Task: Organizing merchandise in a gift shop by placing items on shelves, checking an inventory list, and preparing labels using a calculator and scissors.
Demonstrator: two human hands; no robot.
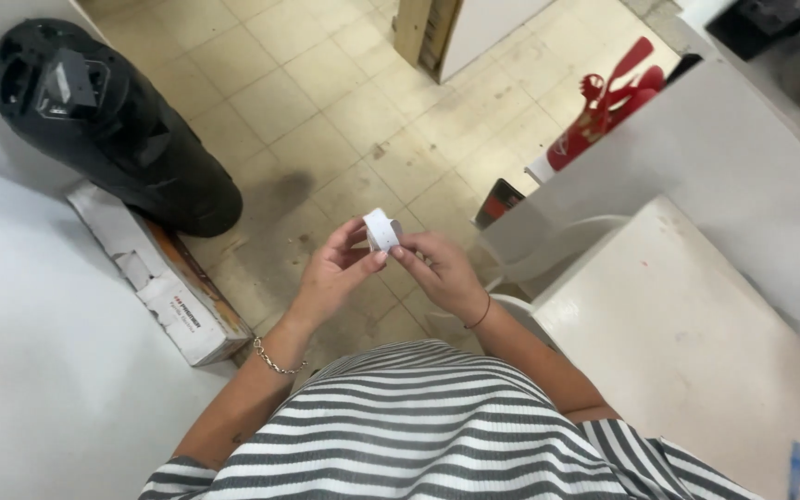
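Held up in front of the chest, above the tiled floor (326, 102): a small white roll of tape (381, 229), pinched between both hands. Left hand (335, 273) curled closed around the roll's lower left side, thumb tip pressed against its face, fingers (343, 239) bent up behind it. Right hand (442, 270) likewise closed, fingertips (406, 250) touching the roll's lower right edge, remaining fingers folded toward the palm. Roll tilted, its round open face turned partly up and toward the camera, the short axis through the hole slanting away to the upper left; exact tilt hard to tell at this size. Thin chain bracelet (275, 359) on the left wrist, dark band (481, 315) on the right. Below the hands, a grey-and-white striped shirt (418, 426). Off to the left, well apart from the roll, a bulky black device (113, 120) standing on the floor beside a long white cardboard box (155, 273). To the right, a white tabletop (696, 352) and, farther up, a red cut-out shape (608, 102).
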